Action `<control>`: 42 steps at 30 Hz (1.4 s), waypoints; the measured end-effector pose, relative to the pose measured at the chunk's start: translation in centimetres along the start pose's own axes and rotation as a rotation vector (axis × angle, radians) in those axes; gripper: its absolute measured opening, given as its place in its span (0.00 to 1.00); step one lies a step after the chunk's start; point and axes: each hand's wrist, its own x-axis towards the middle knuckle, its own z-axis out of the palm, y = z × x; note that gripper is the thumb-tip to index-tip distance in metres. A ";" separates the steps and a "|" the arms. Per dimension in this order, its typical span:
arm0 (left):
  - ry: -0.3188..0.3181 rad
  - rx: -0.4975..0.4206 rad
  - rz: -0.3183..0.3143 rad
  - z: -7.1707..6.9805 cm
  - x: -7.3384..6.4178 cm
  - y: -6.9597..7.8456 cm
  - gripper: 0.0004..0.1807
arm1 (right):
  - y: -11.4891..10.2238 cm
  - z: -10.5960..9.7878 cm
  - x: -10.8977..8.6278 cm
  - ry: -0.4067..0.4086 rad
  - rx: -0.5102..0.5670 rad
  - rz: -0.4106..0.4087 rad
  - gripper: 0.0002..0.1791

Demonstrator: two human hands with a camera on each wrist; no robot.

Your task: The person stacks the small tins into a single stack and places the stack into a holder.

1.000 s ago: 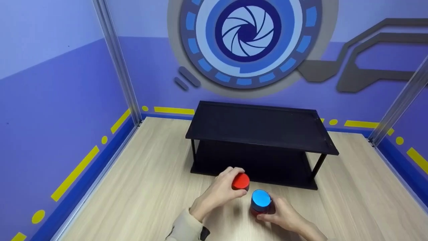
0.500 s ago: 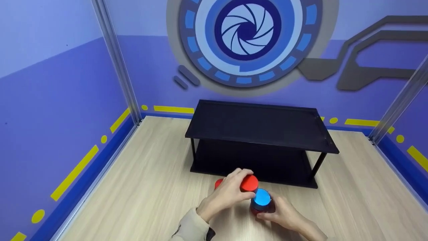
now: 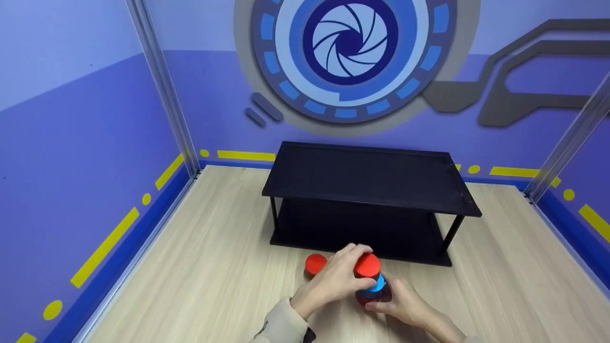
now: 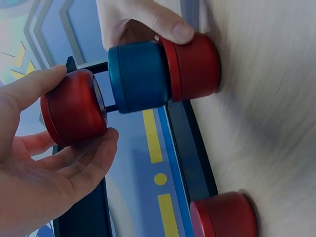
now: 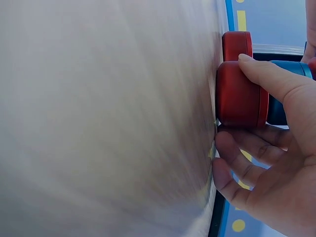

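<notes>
My left hand point(image 3: 336, 282) grips a small round red metal tin point(image 3: 367, 266) by its sides. It holds this tin just above a blue tin point(image 4: 140, 76), slightly tilted, with a narrow gap in the left wrist view. The blue tin stands on a lower red tin point(image 5: 239, 94), which rests on the table. Around that lower tin my right hand point(image 3: 405, 303) curls, its thumb on the near side. Another red tin point(image 3: 315, 264) stands alone, left of the stack and partly behind my left wrist.
A black two-level rack point(image 3: 371, 178) stands behind the hands, its lower shelf point(image 3: 362, 228) near the stack. The wooden table point(image 3: 205, 267) extends to both sides. Purple panels point(image 3: 209, 100) with metal corner posts enclose the back and sides.
My left hand has carried its red tin rightward to above the blue one. The lone red tin, hidden at first, has come into view. My right hand has stayed in place.
</notes>
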 end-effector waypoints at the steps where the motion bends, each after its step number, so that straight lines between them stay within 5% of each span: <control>1: -0.004 0.008 0.003 0.1 0.0 0.0 0.30 | 0.0 0.0 0.0 0.001 0.004 0.002 0.31; 13: -0.014 0.072 0.006 1.0 0.1 0.2 0.30 | 0.0 0.1 0.0 0.057 -0.041 -0.019 0.27; 42: -0.005 0.069 0.001 1.5 0.3 0.2 0.31 | 0.0 0.1 -0.1 0.010 0.014 -0.011 0.20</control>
